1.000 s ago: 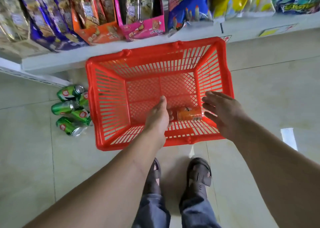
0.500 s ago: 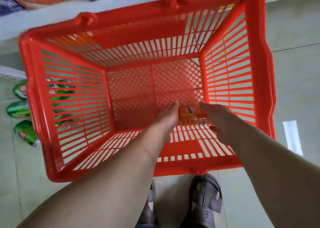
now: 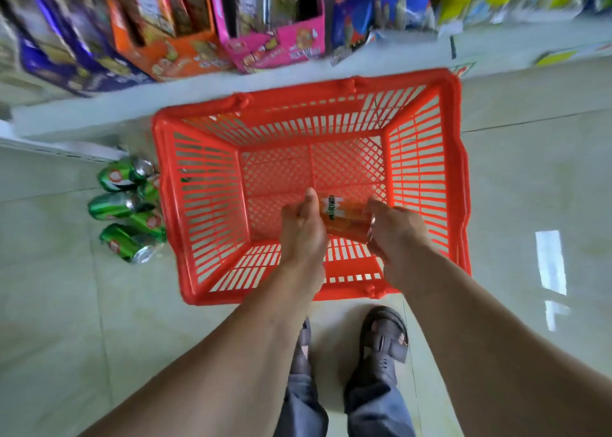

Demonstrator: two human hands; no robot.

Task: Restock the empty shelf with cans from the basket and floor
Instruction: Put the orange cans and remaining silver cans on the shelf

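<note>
Now both hands grip one orange Mirinda can (image 3: 346,219) inside the red basket (image 3: 205,211) on the floor: left hand (image 3: 303,227) curled at its left end, right hand (image 3: 395,229) wrapped round its right end. Green cans (image 3: 127,211) lie on the tiles, left of the basket, below the snack shelf (image 3: 198,85).

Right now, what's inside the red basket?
One orange can, held between the left hand and right hand. The rest of the red basket floor shows bare mesh; the hands cover a small patch.
</note>
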